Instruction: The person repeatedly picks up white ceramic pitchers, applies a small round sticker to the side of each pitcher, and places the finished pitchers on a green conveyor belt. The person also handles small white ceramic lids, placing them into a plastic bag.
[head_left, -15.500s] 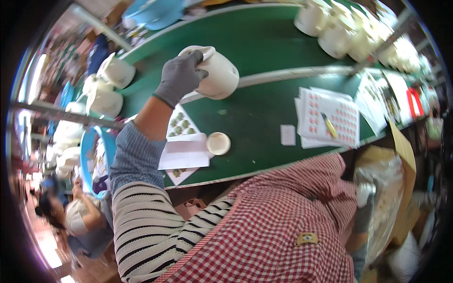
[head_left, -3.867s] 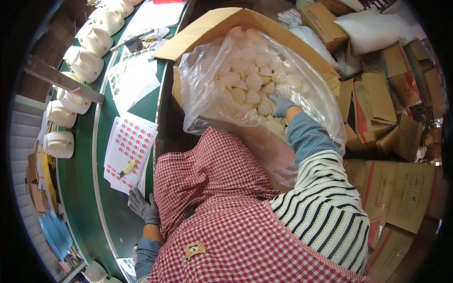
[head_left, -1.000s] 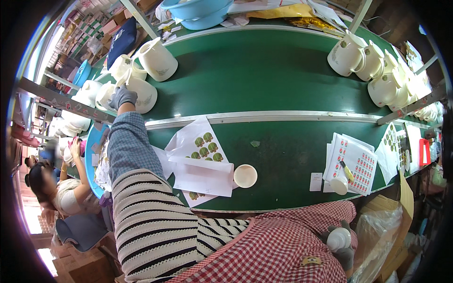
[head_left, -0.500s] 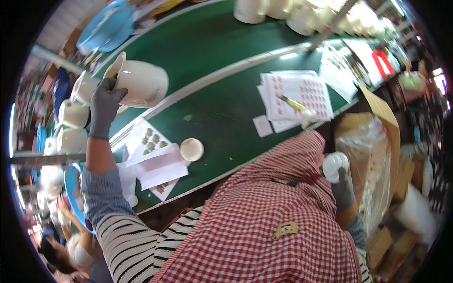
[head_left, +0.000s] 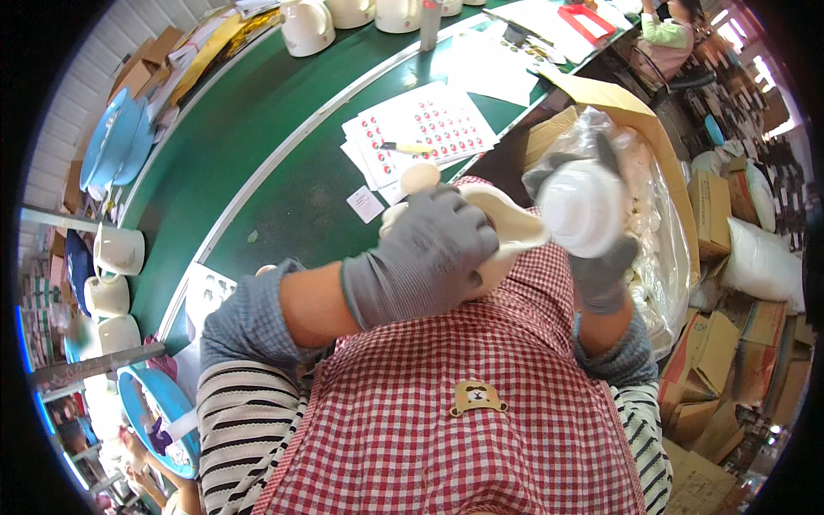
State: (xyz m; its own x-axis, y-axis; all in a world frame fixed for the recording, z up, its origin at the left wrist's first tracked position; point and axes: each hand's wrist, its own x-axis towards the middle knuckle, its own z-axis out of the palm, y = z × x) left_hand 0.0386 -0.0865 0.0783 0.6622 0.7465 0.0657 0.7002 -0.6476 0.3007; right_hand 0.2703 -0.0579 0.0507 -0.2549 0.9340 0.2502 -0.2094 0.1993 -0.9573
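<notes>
Low in front of my apron, my left hand (head_left: 425,249), in a grey glove, is closed around a cream jug (head_left: 508,219). The jug is tilted with its open mouth up and its spout toward the right. Its handle is mostly hidden by the glove. Beside the spout, my right hand (head_left: 601,270), also gloved, grips a white round ridged lid (head_left: 584,206), blurred by motion. A pale round disc (head_left: 420,178) shows just beyond my left hand; what it belongs to I cannot tell.
Printed sheets (head_left: 421,129) with a yellow-handled knife (head_left: 407,148) lie on the green table (head_left: 292,189). On my right stands an open carton (head_left: 678,189) lined with clear plastic and holding white pieces. Cream jugs (head_left: 307,27) line the far side; blue basins (head_left: 159,421) stand left.
The jug has come from the far left of the table to in front of my apron. My right hand has raised the lid to beside it. My view has turned rightward.
</notes>
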